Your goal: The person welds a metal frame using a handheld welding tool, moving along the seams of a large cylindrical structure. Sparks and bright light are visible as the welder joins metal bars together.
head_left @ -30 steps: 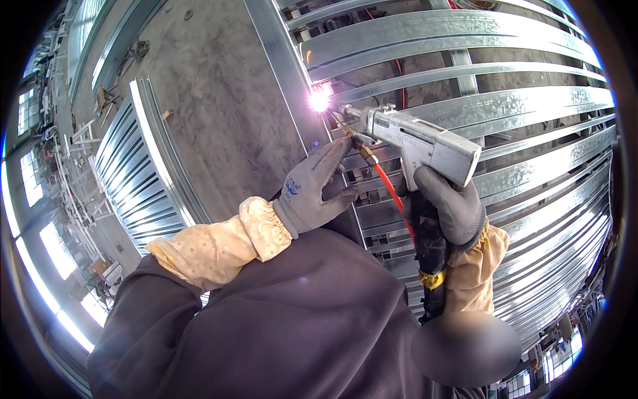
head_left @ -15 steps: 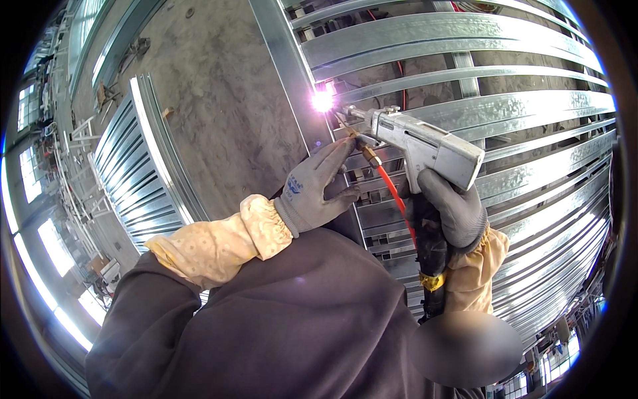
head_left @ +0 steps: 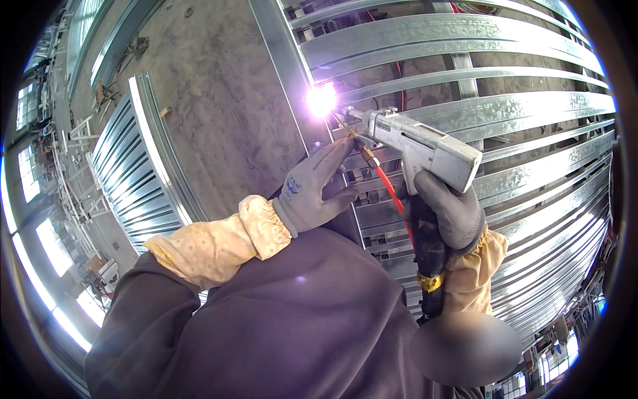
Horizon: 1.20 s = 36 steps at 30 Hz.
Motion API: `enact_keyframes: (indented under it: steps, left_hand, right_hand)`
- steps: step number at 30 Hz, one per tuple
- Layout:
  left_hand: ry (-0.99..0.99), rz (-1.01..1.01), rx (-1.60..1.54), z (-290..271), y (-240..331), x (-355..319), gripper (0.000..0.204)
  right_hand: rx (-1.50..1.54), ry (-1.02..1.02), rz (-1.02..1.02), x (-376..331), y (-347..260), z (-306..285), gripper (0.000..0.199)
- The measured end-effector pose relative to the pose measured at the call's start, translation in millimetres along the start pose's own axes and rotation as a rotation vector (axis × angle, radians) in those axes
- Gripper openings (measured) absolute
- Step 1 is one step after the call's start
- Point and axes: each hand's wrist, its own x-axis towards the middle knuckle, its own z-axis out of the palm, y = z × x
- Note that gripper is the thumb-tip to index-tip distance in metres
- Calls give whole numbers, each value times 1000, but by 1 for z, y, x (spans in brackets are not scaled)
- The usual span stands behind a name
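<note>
My right hand [head_left: 453, 209], in a grey glove, is wrapped round the black-wrapped grip of a silver handheld welding gun [head_left: 435, 147]. The gun's nozzle points left at a metal frame, where a bright white-violet glare [head_left: 321, 100] hides the spot beneath. Below the nozzle runs a brass wire guide [head_left: 367, 154], joined to an orange-red hose [head_left: 389, 188]. My left hand [head_left: 312, 188], also gloved, lies over the frame's side rail [head_left: 284, 60] with its fingers stretched together and the thumb apart. Its fingertips rest by the wire guide; whether they touch it I cannot tell.
Galvanized slats [head_left: 458, 40] run rightward from the side rail, with gaps between them. Another slatted panel [head_left: 136, 166] stands to the left, across the concrete floor [head_left: 219, 86]. Below the gun, a black cable with a yellow band [head_left: 430, 282] hangs beside my sleeve.
The glare at the nozzle has grown larger and brighter. The gun and my right hand have shifted very slightly left; my left hand stays nearly in place.
</note>
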Motion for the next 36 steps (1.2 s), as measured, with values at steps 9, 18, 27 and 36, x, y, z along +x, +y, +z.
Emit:
enact_keyframes:
  steps: [9,18,27,36]
  left_hand:
    - [-21,-12,10,-2,0,0,87]
    - [9,62,-77,-6,3,0,78]
    - [26,206,429,-25,11,71,60]
    - [-383,285,1172,53,55,176,125]
  right_hand:
    - [21,14,2,-2,-1,2,28]
    - [112,153,-150,-23,18,-10,37]
    - [118,326,-185,-102,56,-51,53]
    - [155,64,-97,-112,87,-45,48]
